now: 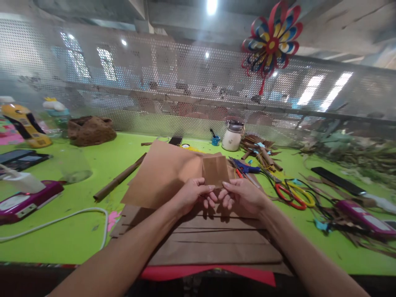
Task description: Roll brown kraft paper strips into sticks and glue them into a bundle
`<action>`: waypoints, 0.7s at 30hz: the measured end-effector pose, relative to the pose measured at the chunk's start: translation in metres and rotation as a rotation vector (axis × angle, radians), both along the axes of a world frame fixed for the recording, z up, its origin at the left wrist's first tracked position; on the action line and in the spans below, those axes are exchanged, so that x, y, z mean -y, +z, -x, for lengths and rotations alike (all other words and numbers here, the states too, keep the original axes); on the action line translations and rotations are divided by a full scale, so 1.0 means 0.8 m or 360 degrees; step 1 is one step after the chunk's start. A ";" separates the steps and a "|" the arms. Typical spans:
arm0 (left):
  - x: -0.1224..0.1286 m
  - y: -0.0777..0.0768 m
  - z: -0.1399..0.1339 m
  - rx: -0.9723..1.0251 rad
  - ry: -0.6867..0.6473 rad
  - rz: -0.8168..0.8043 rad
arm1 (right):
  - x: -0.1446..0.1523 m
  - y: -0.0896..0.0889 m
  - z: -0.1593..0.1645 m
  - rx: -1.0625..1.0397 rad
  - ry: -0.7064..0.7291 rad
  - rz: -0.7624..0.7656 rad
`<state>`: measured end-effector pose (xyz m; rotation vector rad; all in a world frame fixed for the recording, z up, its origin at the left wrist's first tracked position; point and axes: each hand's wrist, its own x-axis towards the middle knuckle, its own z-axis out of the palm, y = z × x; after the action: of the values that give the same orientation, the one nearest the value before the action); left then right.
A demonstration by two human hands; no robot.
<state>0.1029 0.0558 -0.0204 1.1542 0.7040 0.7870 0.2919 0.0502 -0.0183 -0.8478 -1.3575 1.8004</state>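
Note:
Between both hands I hold a small square of brown paper [215, 170] by its lower corners, raised above the worktop. My left hand [198, 194] pinches its lower left corner between thumb and fingers. The lower right corner is gripped the same way by my right hand [239, 193]. Behind and to the left lies a large sheet of brown paper [154, 177], lifted or bent at one side. Under my wrists is a stack of flat brown paper pieces [213, 245] with dark slits or edges across it.
Right of my hands lie a blue glue gun [249, 167], red-handled scissors [289, 197], yellow-handled scissors [305, 194] and a purple power strip [365, 216]. A rolled paper tube [120, 177] and a white cable [77, 212] are on the left. At the back stands a white jar [232, 136].

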 end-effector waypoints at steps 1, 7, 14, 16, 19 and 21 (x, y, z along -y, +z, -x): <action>0.000 0.000 0.000 0.0003 -0.0003 -0.0012 | 0.000 0.000 -0.002 -0.0012 0.0026 0.0002; 0.002 -0.001 0.000 -0.0012 0.0308 -0.0101 | 0.004 0.003 0.001 0.0002 0.0076 -0.0018; -0.001 0.006 -0.003 0.0493 0.0399 -0.0091 | 0.010 -0.007 0.014 0.0011 0.0250 0.0117; -0.003 0.005 -0.004 0.0582 0.0375 -0.0047 | 0.009 -0.011 0.015 -0.0010 0.0233 0.0173; -0.005 0.003 -0.005 0.0614 0.0416 -0.0014 | 0.007 -0.018 0.016 0.0035 0.0175 0.0177; -0.005 0.000 -0.005 0.0582 0.0448 -0.0051 | 0.006 -0.020 0.016 0.0136 0.0164 0.0141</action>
<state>0.1072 0.0600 -0.0203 0.9143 0.5528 1.2150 0.2793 0.0450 -0.0345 -0.9259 -1.4067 1.9350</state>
